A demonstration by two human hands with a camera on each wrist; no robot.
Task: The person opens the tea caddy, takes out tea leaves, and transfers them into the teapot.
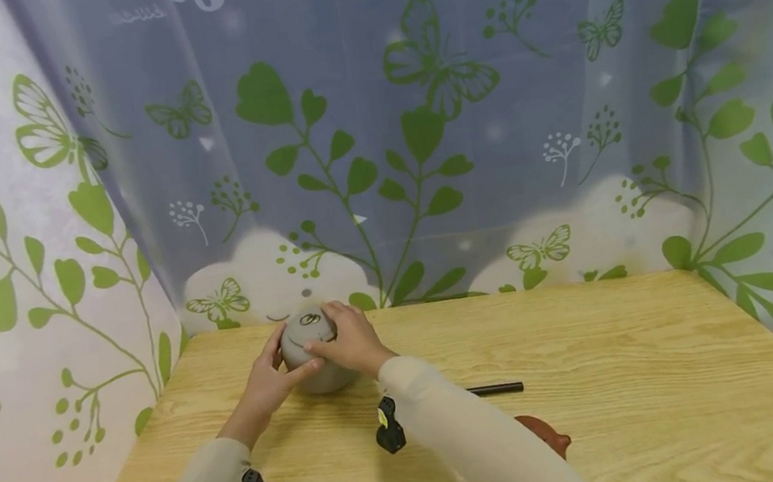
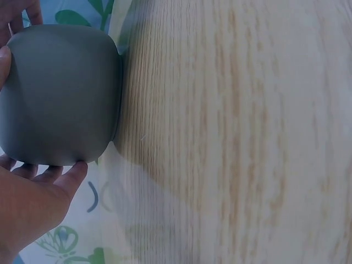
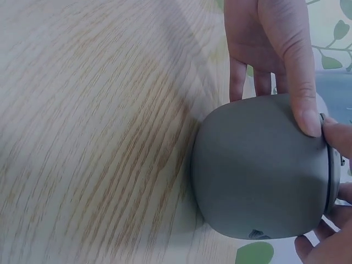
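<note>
A rounded grey jar (image 1: 327,378) stands on the wooden table toward the back left. Its low lid (image 1: 309,328), with a small dark-edged loop on top, sits at the mouth, and a dark seam runs beneath it in the right wrist view. My left hand (image 1: 268,388) grips the jar's left side, its thumb laid across the front. My right hand (image 1: 357,341) holds the lid from the right, thumb in front and fingers behind. In the left wrist view the jar's smooth body (image 2: 60,96) hides most of the right hand.
A thin black stick (image 1: 497,389) lies on the table, partly behind the right sleeve (image 1: 469,425). Nearer me, a red-brown rounded object (image 1: 542,434) with a small knob is half covered by that sleeve. A patterned curtain (image 1: 375,153) hangs along the table's back edge.
</note>
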